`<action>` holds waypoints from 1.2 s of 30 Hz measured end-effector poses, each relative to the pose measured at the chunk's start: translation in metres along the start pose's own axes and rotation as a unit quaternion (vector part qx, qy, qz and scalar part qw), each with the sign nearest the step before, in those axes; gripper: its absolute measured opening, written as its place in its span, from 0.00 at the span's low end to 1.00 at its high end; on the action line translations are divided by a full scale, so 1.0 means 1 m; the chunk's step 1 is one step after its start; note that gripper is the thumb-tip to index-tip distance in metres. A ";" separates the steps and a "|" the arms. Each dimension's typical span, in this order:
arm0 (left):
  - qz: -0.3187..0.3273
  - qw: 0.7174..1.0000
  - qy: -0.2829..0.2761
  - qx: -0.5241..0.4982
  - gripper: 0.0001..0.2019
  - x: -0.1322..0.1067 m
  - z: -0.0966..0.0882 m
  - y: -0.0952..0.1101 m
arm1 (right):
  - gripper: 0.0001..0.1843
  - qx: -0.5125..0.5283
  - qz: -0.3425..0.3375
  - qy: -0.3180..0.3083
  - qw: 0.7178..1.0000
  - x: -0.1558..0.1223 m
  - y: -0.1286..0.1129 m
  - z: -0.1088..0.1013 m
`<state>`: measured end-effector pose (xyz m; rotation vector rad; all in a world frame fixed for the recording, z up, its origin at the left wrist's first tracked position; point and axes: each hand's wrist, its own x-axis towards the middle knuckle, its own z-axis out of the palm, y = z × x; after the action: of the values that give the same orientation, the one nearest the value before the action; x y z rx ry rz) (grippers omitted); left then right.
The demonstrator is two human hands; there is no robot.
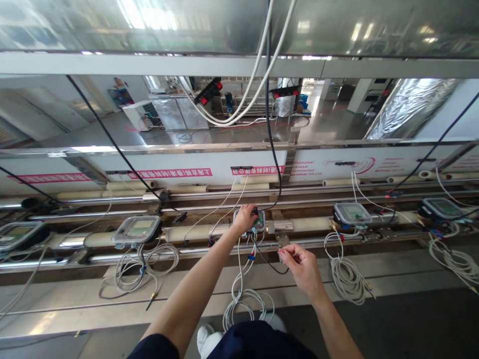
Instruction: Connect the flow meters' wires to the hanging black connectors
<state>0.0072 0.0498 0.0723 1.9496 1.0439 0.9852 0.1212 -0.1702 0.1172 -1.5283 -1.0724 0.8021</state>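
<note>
In the middle of the pipe row sits a meter with a clear cover (261, 223). My left hand (246, 218) lies over its upper left part, fingers closed around a small black connector (255, 211) where the hanging black cable (270, 124) ends. My right hand (301, 264) is lower and to the right, in front of the pipe, with thumb and fingers pinched together. A thin black cable (266, 262) loops from beneath the meter up into that hand; its tip is hidden by the fingers. Coiled white cables (245, 299) hang below the meter.
Similar meters stand on the pipe to the left (137, 229) and right (352, 214), each with coiled cables. White cables (258, 65) dangle from above. A metal beam (168, 65) crosses overhead, and a printed white panel (179, 167) runs behind the pipes.
</note>
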 end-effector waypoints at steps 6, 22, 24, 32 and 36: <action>-0.026 0.997 -0.051 -0.051 0.09 -0.022 -0.012 0.006 | 0.17 0.018 0.009 0.018 1.000 -0.002 -0.004 0.000; -0.154 0.881 0.018 -0.446 0.19 -0.129 -0.041 0.070 | 0.14 -0.031 -0.027 -0.006 0.999 -0.003 -0.037 0.029; -0.146 0.882 0.016 -0.448 0.18 -0.132 -0.043 0.076 | 0.14 -0.031 -0.034 -0.003 0.999 -0.005 -0.039 0.031; -0.133 0.899 0.040 -0.414 0.16 -0.138 -0.041 0.096 | 0.13 -0.033 -0.045 0.003 0.998 -0.008 -0.044 0.034; -0.119 0.909 0.061 -0.395 0.15 -0.141 -0.040 0.099 | 0.12 -0.044 -0.055 0.013 0.997 -0.009 -0.045 0.034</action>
<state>-0.0479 -0.1064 0.1331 1.0828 0.7476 1.1622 0.0772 -0.1636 0.1536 -1.5350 -1.1749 0.6646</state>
